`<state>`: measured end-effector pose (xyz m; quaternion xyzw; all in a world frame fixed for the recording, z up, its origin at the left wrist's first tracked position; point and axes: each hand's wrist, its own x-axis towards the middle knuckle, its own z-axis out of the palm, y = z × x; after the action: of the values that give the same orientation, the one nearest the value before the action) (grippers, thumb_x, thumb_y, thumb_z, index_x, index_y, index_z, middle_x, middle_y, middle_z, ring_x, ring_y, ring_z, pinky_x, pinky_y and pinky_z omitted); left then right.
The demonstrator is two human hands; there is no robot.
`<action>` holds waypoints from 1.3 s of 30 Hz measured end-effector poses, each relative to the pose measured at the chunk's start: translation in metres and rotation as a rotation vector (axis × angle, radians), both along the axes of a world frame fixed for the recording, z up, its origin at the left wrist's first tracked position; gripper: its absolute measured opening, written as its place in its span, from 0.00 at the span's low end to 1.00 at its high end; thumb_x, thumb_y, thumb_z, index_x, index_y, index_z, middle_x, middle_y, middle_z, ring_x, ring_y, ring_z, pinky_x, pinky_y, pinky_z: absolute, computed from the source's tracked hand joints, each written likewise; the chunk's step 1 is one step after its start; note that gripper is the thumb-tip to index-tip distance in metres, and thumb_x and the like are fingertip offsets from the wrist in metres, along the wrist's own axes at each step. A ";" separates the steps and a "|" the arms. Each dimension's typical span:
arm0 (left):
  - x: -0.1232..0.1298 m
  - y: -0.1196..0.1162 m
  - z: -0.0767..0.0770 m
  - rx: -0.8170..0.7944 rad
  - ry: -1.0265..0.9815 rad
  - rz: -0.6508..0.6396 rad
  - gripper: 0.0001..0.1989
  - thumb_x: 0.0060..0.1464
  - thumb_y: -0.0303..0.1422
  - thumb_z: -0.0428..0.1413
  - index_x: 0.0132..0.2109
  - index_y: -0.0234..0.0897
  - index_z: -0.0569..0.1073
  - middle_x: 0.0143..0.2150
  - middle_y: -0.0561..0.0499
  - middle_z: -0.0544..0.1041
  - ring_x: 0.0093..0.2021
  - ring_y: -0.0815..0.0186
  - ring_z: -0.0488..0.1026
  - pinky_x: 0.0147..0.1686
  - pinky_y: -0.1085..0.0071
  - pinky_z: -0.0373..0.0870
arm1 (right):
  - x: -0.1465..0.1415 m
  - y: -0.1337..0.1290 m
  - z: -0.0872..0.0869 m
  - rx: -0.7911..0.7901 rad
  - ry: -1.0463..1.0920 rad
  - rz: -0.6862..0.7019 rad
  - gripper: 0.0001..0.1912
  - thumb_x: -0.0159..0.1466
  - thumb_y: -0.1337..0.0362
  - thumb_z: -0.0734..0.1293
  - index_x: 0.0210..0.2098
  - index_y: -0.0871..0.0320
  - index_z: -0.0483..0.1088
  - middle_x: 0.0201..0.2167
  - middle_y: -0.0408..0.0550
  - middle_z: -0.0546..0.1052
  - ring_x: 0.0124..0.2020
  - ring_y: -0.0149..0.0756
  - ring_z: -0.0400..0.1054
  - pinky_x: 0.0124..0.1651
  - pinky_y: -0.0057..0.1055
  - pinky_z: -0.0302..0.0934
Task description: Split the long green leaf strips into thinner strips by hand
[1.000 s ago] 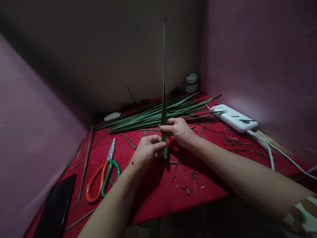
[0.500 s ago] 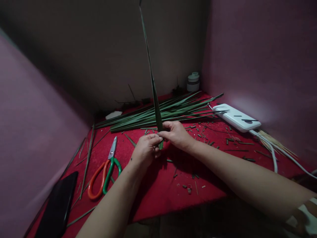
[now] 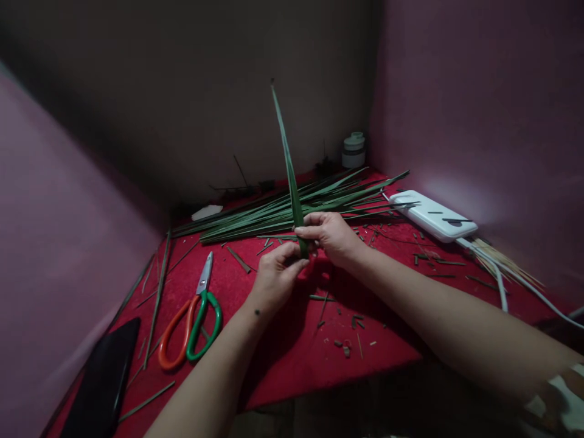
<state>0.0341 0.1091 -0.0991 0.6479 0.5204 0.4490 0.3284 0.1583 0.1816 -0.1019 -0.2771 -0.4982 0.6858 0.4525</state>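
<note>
A long green leaf strip [image 3: 295, 198] stands nearly upright between my hands, its thin tip pointing up and slightly left. My left hand [image 3: 279, 274] pinches its lower end between thumb and fingers. Just above, my right hand [image 3: 331, 237] grips the strip from the right side, thumb in front. Behind them a pile of long green leaf strips [image 3: 255, 216] lies across the table. Scissors [image 3: 196, 316] with one orange and one green handle lie left of my left hand, their blades slightly apart or together, I cannot tell.
The table has a red cover [image 3: 274, 377] strewn with short leaf cuttings [image 3: 358, 321]. A black phone [image 3: 103, 377] lies front left. At right are a white power bank [image 3: 433, 216] with cables and a bundle of thin sticks [image 3: 506, 261]. A small jar [image 3: 353, 150] stands at the back; walls rise close by.
The leaf strip's tip has come down and the strip shows a broader, lighter face. My right hand has shifted slightly up, and my left hand slightly right and down.
</note>
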 end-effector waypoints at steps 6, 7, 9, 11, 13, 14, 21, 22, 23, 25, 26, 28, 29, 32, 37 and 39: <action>-0.005 0.000 -0.008 0.269 0.303 0.001 0.08 0.51 0.27 0.55 0.36 0.41 0.78 0.34 0.49 0.78 0.37 0.62 0.71 0.41 0.69 0.64 | 0.003 0.001 0.000 -0.224 0.071 0.184 0.11 0.47 0.66 0.71 0.21 0.60 0.62 0.12 0.35 0.62 0.11 0.22 0.53 0.11 0.21 0.46; -0.006 0.000 -0.008 0.281 0.315 0.001 0.07 0.52 0.27 0.55 0.37 0.41 0.77 0.34 0.48 0.78 0.37 0.62 0.71 0.41 0.69 0.64 | 0.004 0.001 0.000 -0.228 0.084 0.193 0.11 0.47 0.66 0.71 0.22 0.60 0.62 0.13 0.35 0.63 0.11 0.21 0.53 0.11 0.21 0.47; -0.006 0.001 -0.009 0.281 0.291 -0.012 0.07 0.53 0.28 0.55 0.37 0.41 0.77 0.34 0.48 0.78 0.37 0.63 0.71 0.41 0.69 0.64 | 0.003 0.001 -0.001 -0.227 0.098 0.195 0.11 0.48 0.66 0.71 0.22 0.60 0.62 0.13 0.35 0.63 0.11 0.21 0.54 0.11 0.20 0.47; -0.005 0.001 -0.010 0.254 0.253 -0.013 0.06 0.54 0.29 0.54 0.37 0.40 0.77 0.35 0.48 0.77 0.37 0.63 0.72 0.41 0.70 0.64 | 0.002 0.001 -0.001 -0.217 0.084 0.177 0.11 0.49 0.66 0.71 0.22 0.60 0.62 0.13 0.35 0.64 0.11 0.21 0.54 0.11 0.20 0.48; -0.005 0.001 -0.012 0.207 0.229 0.015 0.06 0.54 0.31 0.54 0.36 0.39 0.76 0.34 0.48 0.77 0.37 0.63 0.72 0.41 0.70 0.64 | 0.001 0.000 0.000 -0.210 0.058 0.138 0.12 0.49 0.66 0.71 0.23 0.59 0.62 0.13 0.35 0.64 0.10 0.21 0.54 0.10 0.20 0.48; -0.004 0.001 -0.013 0.183 0.217 0.035 0.05 0.54 0.31 0.55 0.35 0.38 0.76 0.34 0.49 0.76 0.36 0.64 0.71 0.41 0.70 0.64 | 0.000 -0.001 0.000 -0.211 0.049 0.120 0.12 0.49 0.66 0.71 0.24 0.59 0.62 0.12 0.35 0.64 0.10 0.21 0.54 0.10 0.20 0.48; -0.005 0.001 -0.013 0.296 0.325 0.084 0.04 0.55 0.31 0.53 0.33 0.39 0.72 0.30 0.51 0.72 0.32 0.66 0.69 0.37 0.72 0.63 | -0.001 -0.003 0.002 -0.227 0.032 0.130 0.10 0.49 0.68 0.70 0.24 0.60 0.63 0.13 0.37 0.65 0.10 0.22 0.55 0.11 0.20 0.48; -0.006 0.001 -0.013 0.330 0.377 0.087 0.05 0.55 0.30 0.53 0.33 0.39 0.72 0.30 0.51 0.72 0.32 0.66 0.68 0.36 0.72 0.63 | -0.001 -0.003 0.001 -0.224 0.037 0.131 0.09 0.50 0.68 0.70 0.24 0.60 0.63 0.14 0.37 0.65 0.10 0.22 0.55 0.11 0.20 0.49; -0.006 0.001 -0.013 0.360 0.419 0.095 0.05 0.55 0.30 0.53 0.33 0.39 0.72 0.30 0.51 0.72 0.32 0.66 0.68 0.36 0.72 0.63 | -0.001 -0.003 0.001 -0.220 0.046 0.130 0.09 0.50 0.68 0.70 0.24 0.60 0.63 0.14 0.37 0.66 0.10 0.21 0.55 0.11 0.20 0.50; -0.008 0.003 -0.014 0.418 0.448 0.116 0.04 0.55 0.29 0.53 0.33 0.39 0.71 0.29 0.52 0.71 0.31 0.67 0.67 0.34 0.72 0.62 | -0.001 -0.003 0.000 -0.211 0.066 0.136 0.09 0.50 0.68 0.70 0.26 0.61 0.64 0.15 0.38 0.67 0.11 0.22 0.57 0.12 0.19 0.52; -0.008 0.003 -0.014 0.444 0.445 0.120 0.04 0.55 0.29 0.53 0.33 0.39 0.71 0.28 0.52 0.70 0.30 0.68 0.67 0.33 0.73 0.62 | -0.001 -0.003 0.000 -0.208 0.071 0.143 0.09 0.50 0.68 0.70 0.27 0.61 0.64 0.16 0.38 0.68 0.11 0.22 0.58 0.13 0.19 0.53; -0.009 0.004 -0.016 0.500 0.447 0.117 0.04 0.56 0.28 0.52 0.32 0.38 0.69 0.26 0.54 0.68 0.28 0.69 0.66 0.30 0.74 0.62 | -0.001 -0.003 0.000 -0.203 0.073 0.155 0.09 0.50 0.68 0.69 0.28 0.61 0.64 0.18 0.39 0.69 0.12 0.22 0.59 0.13 0.20 0.55; -0.010 0.004 -0.017 0.525 0.460 0.116 0.04 0.56 0.28 0.52 0.32 0.38 0.69 0.26 0.55 0.67 0.27 0.70 0.65 0.29 0.75 0.62 | -0.001 -0.003 0.000 -0.200 0.072 0.157 0.09 0.50 0.68 0.69 0.28 0.61 0.64 0.18 0.39 0.69 0.12 0.23 0.59 0.13 0.20 0.55; -0.010 0.004 -0.018 0.573 0.537 0.127 0.04 0.57 0.28 0.51 0.33 0.38 0.67 0.25 0.56 0.65 0.26 0.71 0.63 0.28 0.76 0.61 | -0.001 -0.003 0.000 -0.185 0.070 0.154 0.08 0.51 0.68 0.69 0.26 0.61 0.64 0.17 0.39 0.68 0.12 0.23 0.59 0.13 0.20 0.55; -0.011 0.004 -0.017 0.588 0.674 0.114 0.06 0.58 0.28 0.50 0.32 0.37 0.67 0.26 0.54 0.66 0.26 0.71 0.64 0.29 0.76 0.61 | -0.002 -0.003 -0.002 -0.213 0.025 0.162 0.08 0.51 0.68 0.68 0.25 0.60 0.63 0.15 0.38 0.67 0.11 0.23 0.57 0.11 0.20 0.53; -0.012 0.004 -0.016 0.619 0.786 0.124 0.07 0.59 0.28 0.49 0.31 0.36 0.67 0.27 0.53 0.68 0.27 0.70 0.64 0.29 0.75 0.61 | -0.002 -0.003 -0.001 -0.218 0.033 0.169 0.07 0.51 0.68 0.68 0.24 0.61 0.64 0.15 0.39 0.67 0.11 0.22 0.57 0.12 0.20 0.52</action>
<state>0.0219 0.1134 -0.1152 0.8029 0.4847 0.3230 -0.1269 0.1563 0.1782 -0.1032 -0.2706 -0.4346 0.7760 0.3683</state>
